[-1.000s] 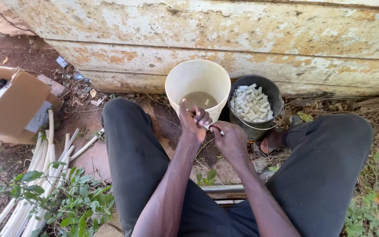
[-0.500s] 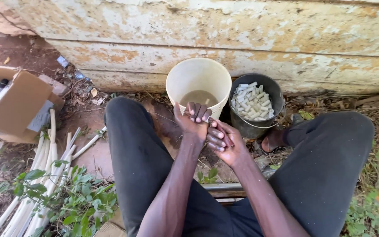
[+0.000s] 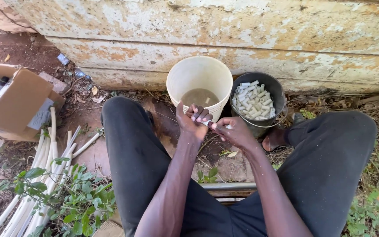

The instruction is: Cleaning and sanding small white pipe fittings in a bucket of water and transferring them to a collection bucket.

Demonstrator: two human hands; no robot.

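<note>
Between the person's knees, just in front of the two buckets, a short white pipe piece (image 3: 206,123) is held up off the ground — the left hand (image 3: 192,122) has its fingers curled shut around it, knuckles toward the camera. Touching it from the other side, the right hand (image 3: 235,131) pinches something small at the pipe's end; what that is cannot be made out, but those fingers are closed too. Both hands meet over bare, damp earth.

Just beyond them stands a cream bucket (image 3: 178,83) with murky water and a few small pieces at its bottom. Beside it, touching on the right, a dark bucket (image 3: 278,94) is heaped with short white pipe offcuts (image 3: 252,98). Behind both runs a flaking, weathered wall (image 3: 242,30). Well off to the left, long white pipes (image 3: 44,160) lie on the ground among green leaves — and an open cardboard box (image 3: 16,103) sits above them.
</note>
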